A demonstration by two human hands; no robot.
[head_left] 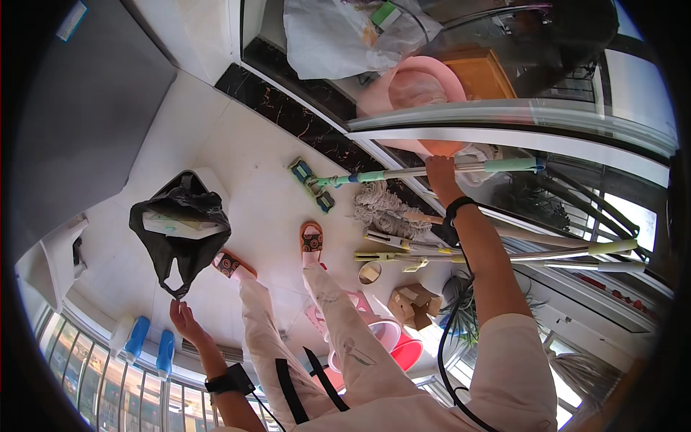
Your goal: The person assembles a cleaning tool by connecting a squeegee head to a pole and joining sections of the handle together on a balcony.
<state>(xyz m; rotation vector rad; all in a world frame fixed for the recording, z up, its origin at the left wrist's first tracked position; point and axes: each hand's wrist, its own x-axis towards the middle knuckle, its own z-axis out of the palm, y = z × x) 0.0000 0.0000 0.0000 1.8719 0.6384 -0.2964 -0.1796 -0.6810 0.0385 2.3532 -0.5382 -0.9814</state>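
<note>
My left hand [188, 322] is at the lower left, its fingertips pinched at the stretched handle of a black plastic bag [188, 255]. The bag's mouth gapes, and something pale shows inside it. Behind the bag a white bin [214, 181] is partly hidden. My right hand [440, 176] is wrapped around the silver pole of a mop [399, 173] with a light green grip. Its blue and green head [314, 186] lies at the pole's left end, by the black stone threshold.
A string mop [389, 209] and several yellow-green poles [446, 257] lean right of my feet. A cardboard box [414, 306], pink basins [385, 335] and a plant [468, 324] stand lower down. Blue bottles [137, 338] are by the railing. Glass sliding doors [504, 119] run along the upper right.
</note>
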